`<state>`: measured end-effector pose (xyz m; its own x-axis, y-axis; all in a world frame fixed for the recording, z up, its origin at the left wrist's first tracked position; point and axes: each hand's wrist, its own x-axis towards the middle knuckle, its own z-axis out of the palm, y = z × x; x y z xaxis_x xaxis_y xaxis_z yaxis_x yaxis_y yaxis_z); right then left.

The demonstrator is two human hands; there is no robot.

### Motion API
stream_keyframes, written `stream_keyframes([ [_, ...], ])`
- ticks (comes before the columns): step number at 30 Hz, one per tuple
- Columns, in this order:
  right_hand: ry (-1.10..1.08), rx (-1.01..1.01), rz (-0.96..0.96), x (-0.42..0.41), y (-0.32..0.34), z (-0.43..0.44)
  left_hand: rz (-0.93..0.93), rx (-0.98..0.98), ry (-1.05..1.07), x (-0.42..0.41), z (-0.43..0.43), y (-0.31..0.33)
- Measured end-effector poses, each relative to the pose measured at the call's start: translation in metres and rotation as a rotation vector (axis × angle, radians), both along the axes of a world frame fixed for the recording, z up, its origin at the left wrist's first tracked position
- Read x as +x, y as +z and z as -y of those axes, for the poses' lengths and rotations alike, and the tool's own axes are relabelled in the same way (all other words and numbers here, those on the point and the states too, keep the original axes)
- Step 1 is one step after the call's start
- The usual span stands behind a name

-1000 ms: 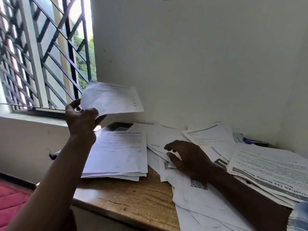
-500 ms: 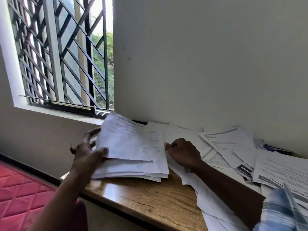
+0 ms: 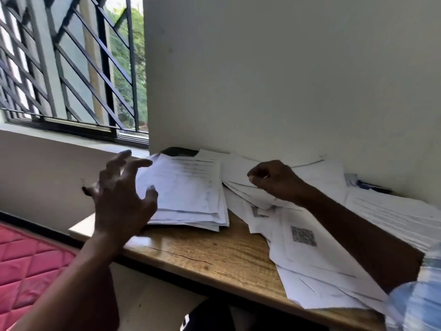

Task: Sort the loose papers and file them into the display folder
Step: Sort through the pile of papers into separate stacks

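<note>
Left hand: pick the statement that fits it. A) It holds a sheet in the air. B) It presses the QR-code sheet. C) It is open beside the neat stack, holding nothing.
C: the left hand has spread, empty fingers at the left edge of the neat stack.

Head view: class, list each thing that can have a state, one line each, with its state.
Paper stack, piled flat, edges roughly squared.
Loose papers, spread out, overlapping, unfiled.
Left hand, open, fingers spread, holding nothing, at the stack's left edge.
Right hand, fingers curled on the loose papers; grip on a sheet unclear.
</note>
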<state>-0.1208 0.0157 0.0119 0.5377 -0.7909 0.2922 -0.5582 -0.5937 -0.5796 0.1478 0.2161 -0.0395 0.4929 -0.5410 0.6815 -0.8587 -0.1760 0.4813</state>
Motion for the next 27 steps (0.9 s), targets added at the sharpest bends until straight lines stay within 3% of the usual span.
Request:
stream_keyframes([
  [3,0.026,-0.152,-0.222,-0.050,0.000,-0.001,0.110,-0.029,-0.242,-0.040,0.000,0.006],
  [8,-0.075,-0.178,-0.351,-0.118,-0.024,0.007,-0.056,0.209,-0.603,-0.128,0.028,0.025],
  [14,-0.166,-0.040,-0.234,-0.152,-0.042,0.016,-0.034,0.609,-0.532,-0.182,0.093,0.036],
  [21,-0.142,-0.067,-0.321,-0.141,-0.047,0.024,-0.485,0.632,-0.655,-0.198,0.119,0.027],
  [25,-0.139,-0.056,-0.326,-0.140,-0.047,0.027,-0.728,0.476,-0.787,-0.205,0.121,0.021],
  [27,-0.165,-0.078,-0.239,-0.138,-0.043,0.022,-0.835,0.388,-0.886,-0.211,0.122,0.026],
])
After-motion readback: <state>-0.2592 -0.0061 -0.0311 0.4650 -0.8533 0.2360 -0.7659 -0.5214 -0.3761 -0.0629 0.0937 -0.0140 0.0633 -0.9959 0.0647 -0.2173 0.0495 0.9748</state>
